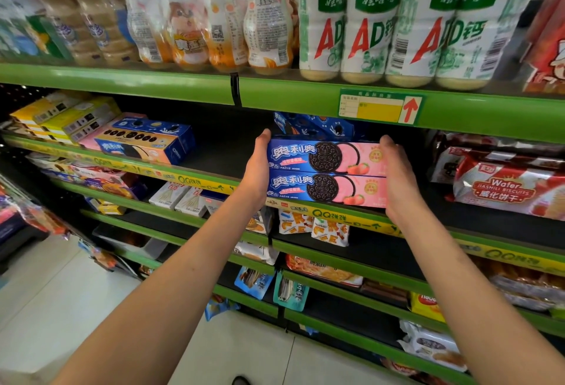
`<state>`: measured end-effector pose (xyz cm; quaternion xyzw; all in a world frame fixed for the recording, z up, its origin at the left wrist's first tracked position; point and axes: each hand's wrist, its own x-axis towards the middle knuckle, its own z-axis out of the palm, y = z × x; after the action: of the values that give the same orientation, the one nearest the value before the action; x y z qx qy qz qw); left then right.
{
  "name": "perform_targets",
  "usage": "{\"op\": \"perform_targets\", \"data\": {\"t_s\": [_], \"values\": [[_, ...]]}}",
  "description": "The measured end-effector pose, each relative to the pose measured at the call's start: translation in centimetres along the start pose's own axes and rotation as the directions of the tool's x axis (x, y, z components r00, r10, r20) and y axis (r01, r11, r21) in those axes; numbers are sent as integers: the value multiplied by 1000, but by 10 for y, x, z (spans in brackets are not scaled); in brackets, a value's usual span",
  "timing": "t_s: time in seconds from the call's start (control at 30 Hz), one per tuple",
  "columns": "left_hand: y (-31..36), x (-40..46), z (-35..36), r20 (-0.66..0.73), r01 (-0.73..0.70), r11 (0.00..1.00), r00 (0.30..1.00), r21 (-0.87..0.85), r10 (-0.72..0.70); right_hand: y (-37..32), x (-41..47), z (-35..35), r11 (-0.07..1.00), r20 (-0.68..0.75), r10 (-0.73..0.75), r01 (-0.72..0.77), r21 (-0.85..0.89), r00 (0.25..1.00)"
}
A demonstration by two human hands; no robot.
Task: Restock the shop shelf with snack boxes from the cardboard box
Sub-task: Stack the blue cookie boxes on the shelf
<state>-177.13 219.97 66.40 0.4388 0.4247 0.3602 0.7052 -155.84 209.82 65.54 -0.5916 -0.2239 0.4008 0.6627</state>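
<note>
Head view: left hand (255, 170) and right hand (399, 176) clamp the ends of two stacked Oreo boxes (327, 172), keeping them squared for sliding onto the shelf (214, 155), toward more Oreo boxes (318, 128) at 12 o'clock.

Green shelf (214, 167) carries perhaps 2 stacked Oreo boxes (327, 172) and biscuit packs (501, 189).
</note>
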Motion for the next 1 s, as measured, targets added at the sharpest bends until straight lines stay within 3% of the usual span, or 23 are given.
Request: {"op": "perform_targets", "data": {"t_s": [0.37,1.0], "values": [[0,-3,1,-14,9,1000,1000,-23,-9,4,1,0,997,26,-80,79,17,996],[2,-5,2,17,6,999,1000,-32,-5,3,0,-1,995,65,-94,92,38,993]]}}
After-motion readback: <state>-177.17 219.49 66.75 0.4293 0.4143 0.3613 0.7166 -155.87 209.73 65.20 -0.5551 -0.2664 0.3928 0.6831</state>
